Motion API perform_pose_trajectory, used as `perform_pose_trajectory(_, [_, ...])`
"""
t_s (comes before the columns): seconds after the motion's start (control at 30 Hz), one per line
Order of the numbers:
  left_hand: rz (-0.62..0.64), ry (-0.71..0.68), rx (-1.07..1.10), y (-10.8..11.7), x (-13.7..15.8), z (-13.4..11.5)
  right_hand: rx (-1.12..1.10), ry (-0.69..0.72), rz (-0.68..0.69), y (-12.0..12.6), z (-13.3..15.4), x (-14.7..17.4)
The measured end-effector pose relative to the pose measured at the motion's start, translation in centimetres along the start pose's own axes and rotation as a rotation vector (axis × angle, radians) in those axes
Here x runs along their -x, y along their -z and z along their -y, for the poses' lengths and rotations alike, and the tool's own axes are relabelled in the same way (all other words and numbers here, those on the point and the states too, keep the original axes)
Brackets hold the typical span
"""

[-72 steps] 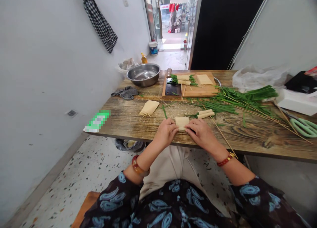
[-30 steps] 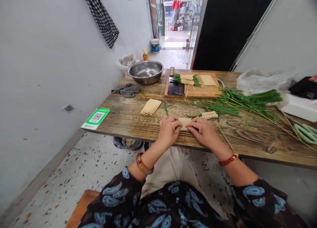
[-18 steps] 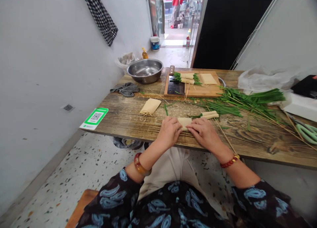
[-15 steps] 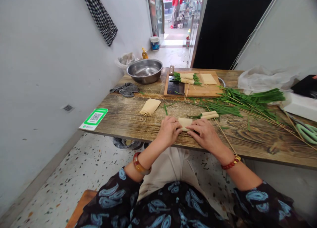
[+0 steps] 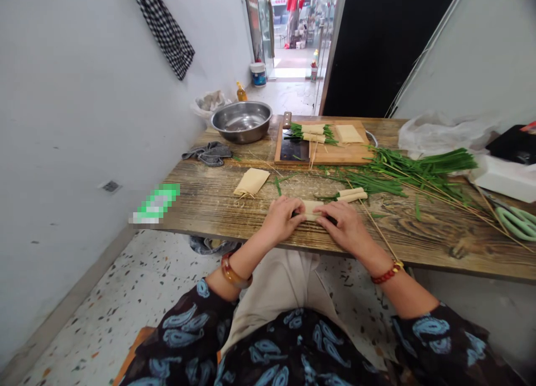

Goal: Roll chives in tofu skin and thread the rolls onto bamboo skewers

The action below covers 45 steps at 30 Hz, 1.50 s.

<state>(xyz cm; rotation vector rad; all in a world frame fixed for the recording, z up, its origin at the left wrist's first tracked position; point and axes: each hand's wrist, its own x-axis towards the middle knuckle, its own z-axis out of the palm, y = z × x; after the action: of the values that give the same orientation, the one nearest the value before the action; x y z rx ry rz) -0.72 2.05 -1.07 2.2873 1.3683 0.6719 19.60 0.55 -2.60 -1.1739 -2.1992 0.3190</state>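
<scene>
Near the table's front edge, a pale tofu skin sheet [image 5: 312, 208] lies between my hands, its near part rolled. My left hand [image 5: 282, 219] grips the left end with bent fingers and thumb. At the right end, my right hand [image 5: 342, 224] holds it the same way; whatever the roll encloses is hidden. Beyond my right hand sit two finished tofu skin rolls [image 5: 352, 194] with green stalks sticking out. A small stack of tofu skin sheets [image 5: 252, 182] lies to the left, with thin sticks beside it.
A cutting board [image 5: 343, 156] at the back carries a cleaver [image 5: 294, 149], stuffed rolls and more sheets. Green chives [image 5: 422, 171] and long skewers spread rightward, near green-handled scissors [image 5: 517, 223]. A steel basin [image 5: 243, 123] and grey cloth [image 5: 208, 153] stand back left.
The sheet between my hands is rolled further away from me, and less of its flat part shows. The view has shifted slightly.
</scene>
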Motion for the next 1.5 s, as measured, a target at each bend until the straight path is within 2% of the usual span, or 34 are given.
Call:
perform_pose_trajectory(0.13, [0.026, -0.015, -0.028, 0.2, -0.1, 0.0, 0.027, -0.021, 0.019, 0.2, 0.1, 0.0])
perform_pose_trajectory(0.3, [-0.002, -0.074, -0.130, 0.4, -0.2, 0.0, 0.094, -0.014, 0.014, 0.2, 0.0, -0.1])
perform_pose_trajectory(0.5, [0.056, -0.201, -0.229, 0.4, 0.0, -0.2, 0.210, 0.030, -0.006, 0.2, 0.5, 0.0])
perform_pose_trajectory(0.73, [0.087, -0.274, -0.315, 0.3, 0.5, -0.4, 0.276, 0.096, 0.003, 0.5, 1.1, 0.2])
perform_pose_trajectory(1.0, [0.105, -0.163, -0.267, 0.8, -0.1, -0.4, 0.183, 0.051, 0.007, 0.2, 0.3, 0.1])
perform_pose_trajectory(1.17, [0.039, -0.094, -0.165, 0.4, -0.3, -0.2, 0.176, 0.009, 0.017, 0.5, 0.5, -0.2])
perform_pose_trajectory(1.37, [0.016, -0.082, -0.075, -0.1, -0.4, 0.3, 0.216, 0.026, 0.043, 0.8, 0.6, -0.5])
perform_pose_trajectory(1.5, [0.008, -0.087, -0.147, 0.0, -0.3, -0.2, 0.232, 0.028, 0.051, 0.7, 0.4, -0.8])
